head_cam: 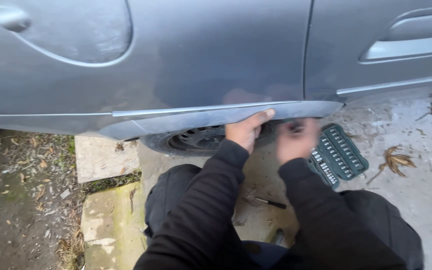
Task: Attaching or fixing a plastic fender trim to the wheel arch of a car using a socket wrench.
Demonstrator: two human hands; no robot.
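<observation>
Left hand (246, 131) is up at centre frame, thumb stretched along the lower edge of the wheel-arch trim (216, 118) on the grey car (201, 55), fingers curled under it out of sight, so it reads as gripping the trim's lip. Right hand (296, 139), just to the right, is blurred; whether its fingers are spread or closed, I cannot tell. It sits low in front of the wheel arch, close to the left hand and near the upper left corner of the green socket set case (338, 155), which lies open on the concrete at right of centre. Behind both hands, the tyre and steel wheel (196, 140) sit in shadow under the arch. Lower centre, between the dark-sleeved arms, a small black-handled tool (268, 202) lies on the ground. Dry leaves (395, 160) are scattered at right.
</observation>
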